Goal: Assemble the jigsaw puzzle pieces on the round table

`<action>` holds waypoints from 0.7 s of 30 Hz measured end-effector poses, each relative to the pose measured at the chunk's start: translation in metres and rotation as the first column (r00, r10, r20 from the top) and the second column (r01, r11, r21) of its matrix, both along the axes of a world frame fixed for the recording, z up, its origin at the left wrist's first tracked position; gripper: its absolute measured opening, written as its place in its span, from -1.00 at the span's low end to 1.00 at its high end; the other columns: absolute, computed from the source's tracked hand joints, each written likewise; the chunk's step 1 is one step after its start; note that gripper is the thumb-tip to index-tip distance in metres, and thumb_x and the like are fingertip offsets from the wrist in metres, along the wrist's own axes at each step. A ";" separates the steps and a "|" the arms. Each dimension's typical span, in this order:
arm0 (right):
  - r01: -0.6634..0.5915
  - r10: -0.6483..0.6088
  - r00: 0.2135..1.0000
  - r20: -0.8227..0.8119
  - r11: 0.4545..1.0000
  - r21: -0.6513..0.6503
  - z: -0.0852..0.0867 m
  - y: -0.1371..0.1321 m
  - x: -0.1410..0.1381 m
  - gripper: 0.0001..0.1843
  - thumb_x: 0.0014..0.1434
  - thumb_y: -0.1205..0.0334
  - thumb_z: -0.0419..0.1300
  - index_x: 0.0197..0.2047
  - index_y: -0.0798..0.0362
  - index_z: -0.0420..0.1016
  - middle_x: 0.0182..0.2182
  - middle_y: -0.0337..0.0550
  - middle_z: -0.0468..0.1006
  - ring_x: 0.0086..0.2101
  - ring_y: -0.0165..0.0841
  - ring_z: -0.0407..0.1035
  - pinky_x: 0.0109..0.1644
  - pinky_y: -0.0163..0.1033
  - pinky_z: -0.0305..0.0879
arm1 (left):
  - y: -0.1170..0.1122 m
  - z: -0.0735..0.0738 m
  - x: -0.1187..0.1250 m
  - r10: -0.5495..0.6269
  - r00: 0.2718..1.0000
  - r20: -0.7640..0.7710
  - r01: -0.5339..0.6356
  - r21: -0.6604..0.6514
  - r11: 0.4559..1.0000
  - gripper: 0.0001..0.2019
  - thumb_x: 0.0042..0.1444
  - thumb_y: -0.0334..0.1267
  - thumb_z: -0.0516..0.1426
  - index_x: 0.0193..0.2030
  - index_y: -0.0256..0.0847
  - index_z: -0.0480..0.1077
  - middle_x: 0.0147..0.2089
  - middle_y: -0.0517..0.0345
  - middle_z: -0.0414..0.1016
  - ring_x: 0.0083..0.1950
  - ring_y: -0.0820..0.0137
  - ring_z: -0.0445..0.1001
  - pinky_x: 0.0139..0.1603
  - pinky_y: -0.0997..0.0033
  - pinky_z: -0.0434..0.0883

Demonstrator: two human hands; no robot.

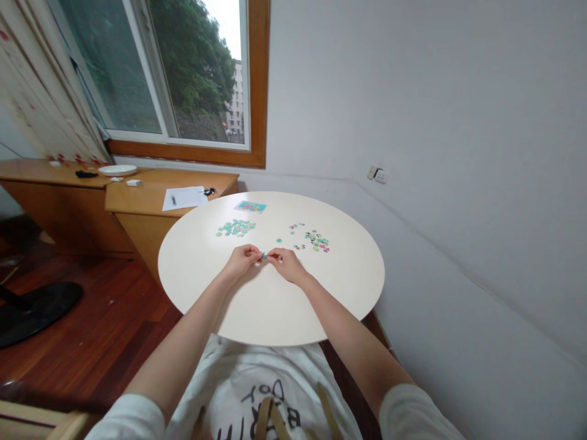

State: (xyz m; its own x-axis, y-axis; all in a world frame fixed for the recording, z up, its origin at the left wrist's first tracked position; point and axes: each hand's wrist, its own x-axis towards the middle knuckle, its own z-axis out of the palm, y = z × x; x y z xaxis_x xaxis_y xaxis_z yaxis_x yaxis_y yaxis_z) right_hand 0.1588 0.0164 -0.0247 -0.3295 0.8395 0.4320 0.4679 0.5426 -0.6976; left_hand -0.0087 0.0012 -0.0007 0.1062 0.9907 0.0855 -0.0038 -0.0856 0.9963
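Observation:
My left hand (241, 260) and my right hand (285, 263) meet over the middle of a round cream table (339, 293). Both pinch small jigsaw pieces (263, 255) held between their fingertips. A heap of green puzzle pieces (236, 228) lies beyond my left hand. A looser heap of mixed-colour pieces (316, 239) lies beyond my right hand. One lone green piece (278, 241) sits between the heaps. A small picture card (250, 206) rests at the table's far edge.
A wooden cabinet (137, 201) by the window holds a sheet of paper (184, 197), a white plate (118, 170) and small items. A black round base (34, 308) stands on the wood floor at left. White walls close in on the right.

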 end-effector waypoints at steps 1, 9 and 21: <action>0.001 -0.001 1.000 -0.001 1.000 0.000 -0.001 0.001 0.000 -0.85 0.09 0.32 0.13 -0.33 0.08 0.54 -0.41 -0.19 0.57 -0.39 -0.42 0.37 -0.24 -0.31 0.24 | 0.000 0.000 0.000 0.001 1.000 -0.005 -0.001 0.006 1.000 -0.73 -0.31 -0.17 0.30 -0.52 -0.28 0.37 -0.57 0.14 0.47 -0.53 0.47 0.35 -0.43 0.47 0.20; 0.036 -0.036 0.999 0.005 0.999 -0.024 0.001 -0.001 0.000 -0.86 0.10 0.31 0.11 -0.36 0.09 0.50 -0.44 -0.21 0.54 -0.40 -0.42 0.36 -0.26 -0.32 0.22 | 0.002 0.001 -0.001 0.067 0.997 0.023 -0.068 0.032 0.997 -0.67 -0.36 -0.09 0.32 -0.54 -0.26 0.35 -0.61 0.22 0.39 -0.54 0.49 0.33 -0.43 0.47 0.21; 0.034 -0.035 0.999 -0.008 0.999 -0.037 0.005 -0.003 -0.001 -0.87 0.09 0.30 0.11 -0.38 0.09 0.49 -0.44 -0.21 0.55 -0.40 -0.42 0.36 -0.25 -0.31 0.24 | 0.002 0.000 -0.001 0.102 0.995 0.025 -0.102 0.032 0.994 -0.67 -0.38 -0.10 0.34 -0.56 -0.26 0.36 -0.62 0.21 0.40 -0.55 0.49 0.33 -0.43 0.46 0.24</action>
State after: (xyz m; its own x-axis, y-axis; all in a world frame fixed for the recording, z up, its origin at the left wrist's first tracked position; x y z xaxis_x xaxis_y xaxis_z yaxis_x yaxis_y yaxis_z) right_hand 0.1582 0.0137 -0.0200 -0.2965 0.8657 0.4033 0.4798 0.5002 -0.7209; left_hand -0.0092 0.0033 -0.0007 0.0024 0.9927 0.1202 -0.0164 -0.1201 0.9926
